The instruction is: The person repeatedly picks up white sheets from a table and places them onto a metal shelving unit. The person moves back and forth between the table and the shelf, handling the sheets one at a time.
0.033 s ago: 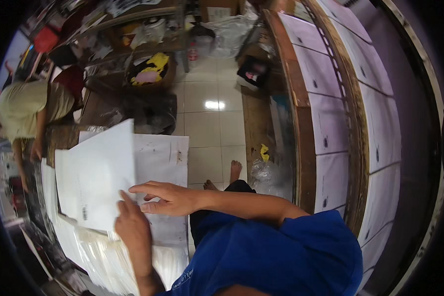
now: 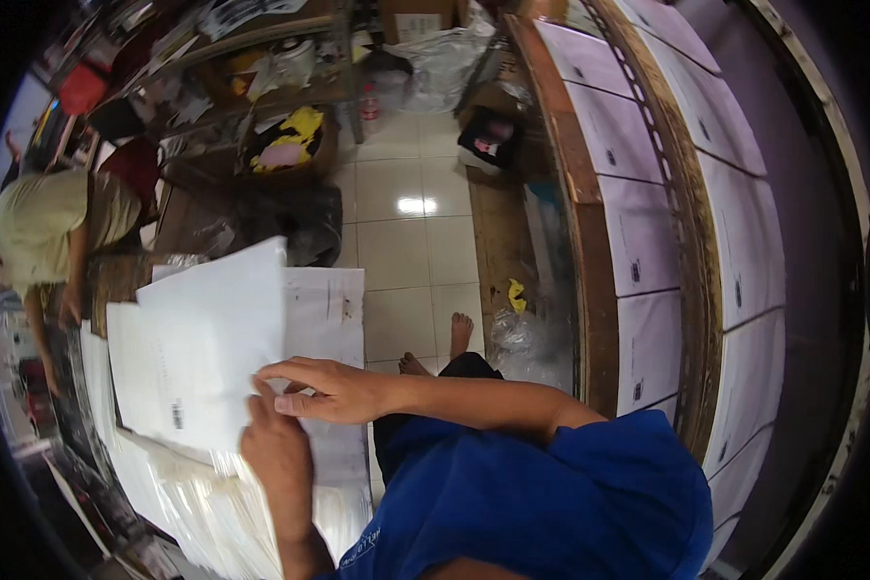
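A white flat sheet or bag point(image 2: 213, 338) with a small dark barcode-like mark lies tilted on the stack at the left. My left hand point(image 2: 278, 449) is closed at its lower right edge and seems to pinch it. Close by, my right hand point(image 2: 333, 391) reaches in from the right with fingers stretched toward the same edge, thumb apart from the forefinger. Its fingertips nearly meet those of the left hand. More white sheets point(image 2: 121, 362) lie underneath. Shiny, creased white plastic bags point(image 2: 203, 503) are piled at the near left.
A pale board point(image 2: 333, 300) lies under the work. At the right, stacks of white packages point(image 2: 638, 232) line a wooden rack. Boxes point(image 2: 295, 145) with yellow and dark contents stand ahead beside the tiled floor point(image 2: 391, 251). Another person point(image 2: 48, 227) bends over at the far left.
The top white sheet has shifted to the right along with my left hand. My right hand has hardly moved.
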`<state>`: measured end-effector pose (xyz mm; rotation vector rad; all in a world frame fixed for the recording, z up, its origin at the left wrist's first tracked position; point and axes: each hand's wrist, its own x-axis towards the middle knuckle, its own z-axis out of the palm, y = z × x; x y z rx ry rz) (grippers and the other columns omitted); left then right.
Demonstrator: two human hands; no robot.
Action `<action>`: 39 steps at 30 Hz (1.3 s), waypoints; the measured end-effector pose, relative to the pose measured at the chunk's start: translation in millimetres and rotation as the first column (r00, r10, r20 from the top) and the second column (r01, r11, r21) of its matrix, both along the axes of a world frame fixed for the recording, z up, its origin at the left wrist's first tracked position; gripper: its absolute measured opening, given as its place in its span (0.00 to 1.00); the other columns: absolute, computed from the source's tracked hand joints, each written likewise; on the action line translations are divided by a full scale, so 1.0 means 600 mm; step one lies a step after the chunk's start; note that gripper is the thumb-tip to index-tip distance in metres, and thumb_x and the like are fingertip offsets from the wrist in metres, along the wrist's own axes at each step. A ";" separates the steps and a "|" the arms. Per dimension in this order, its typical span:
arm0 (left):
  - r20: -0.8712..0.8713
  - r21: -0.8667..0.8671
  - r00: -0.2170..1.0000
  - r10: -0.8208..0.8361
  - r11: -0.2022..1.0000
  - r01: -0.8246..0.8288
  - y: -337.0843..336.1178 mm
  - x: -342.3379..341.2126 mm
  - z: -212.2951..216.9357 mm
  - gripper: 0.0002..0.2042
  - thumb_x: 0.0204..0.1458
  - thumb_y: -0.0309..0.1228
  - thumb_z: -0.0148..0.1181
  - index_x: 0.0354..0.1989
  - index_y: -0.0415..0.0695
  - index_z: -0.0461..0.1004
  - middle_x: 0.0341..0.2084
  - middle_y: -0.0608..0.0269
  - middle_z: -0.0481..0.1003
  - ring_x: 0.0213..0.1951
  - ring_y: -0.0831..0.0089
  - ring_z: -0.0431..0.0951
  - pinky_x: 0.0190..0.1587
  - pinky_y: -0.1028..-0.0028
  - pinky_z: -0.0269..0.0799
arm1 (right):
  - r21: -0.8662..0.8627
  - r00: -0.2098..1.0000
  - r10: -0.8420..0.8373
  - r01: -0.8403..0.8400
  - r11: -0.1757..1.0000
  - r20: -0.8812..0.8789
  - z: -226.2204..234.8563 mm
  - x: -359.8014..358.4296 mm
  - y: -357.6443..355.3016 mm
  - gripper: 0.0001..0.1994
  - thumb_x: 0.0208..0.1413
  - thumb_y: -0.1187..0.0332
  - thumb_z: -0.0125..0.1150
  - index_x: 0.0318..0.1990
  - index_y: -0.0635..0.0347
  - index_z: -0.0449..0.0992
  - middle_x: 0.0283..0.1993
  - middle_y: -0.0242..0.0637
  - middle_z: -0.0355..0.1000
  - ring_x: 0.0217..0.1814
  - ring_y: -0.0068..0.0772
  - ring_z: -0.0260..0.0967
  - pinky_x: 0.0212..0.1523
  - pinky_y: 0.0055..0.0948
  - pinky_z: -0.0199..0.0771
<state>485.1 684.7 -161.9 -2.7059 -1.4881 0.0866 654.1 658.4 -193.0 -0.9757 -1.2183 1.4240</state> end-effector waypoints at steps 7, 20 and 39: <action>0.420 -0.385 0.850 -0.317 0.786 0.483 -0.098 0.155 0.003 0.31 0.50 0.35 0.62 0.60 0.32 0.60 0.33 0.51 0.70 0.27 0.56 0.72 0.29 0.62 0.68 | -0.229 0.882 -0.399 0.454 0.861 0.250 -0.047 0.181 -0.129 0.13 0.51 0.78 0.45 0.42 0.64 0.74 0.37 0.37 0.72 0.33 0.22 0.65 0.34 0.24 0.67; 0.483 -0.667 0.859 -0.170 0.563 0.487 -0.160 0.217 -0.208 0.22 0.48 0.31 0.63 0.51 0.35 0.70 0.26 0.54 0.70 0.25 0.58 0.72 0.28 0.64 0.69 | 0.177 -0.169 -0.589 0.983 -0.045 0.790 -0.214 0.741 -0.597 0.08 0.49 0.76 0.47 0.32 0.58 0.75 0.31 0.24 0.69 0.34 0.17 0.64 0.39 0.19 0.64; 0.188 -0.903 0.981 -0.056 0.383 0.195 -0.230 0.354 -0.375 0.17 0.55 0.29 0.55 0.52 0.36 0.69 0.40 0.39 0.73 0.41 0.43 0.74 0.44 0.58 0.71 | 0.555 -0.544 0.154 0.831 -0.039 0.825 -0.340 1.172 -0.884 0.10 0.47 0.72 0.51 0.34 0.56 0.79 0.34 0.39 0.77 0.38 0.38 0.75 0.43 0.35 0.73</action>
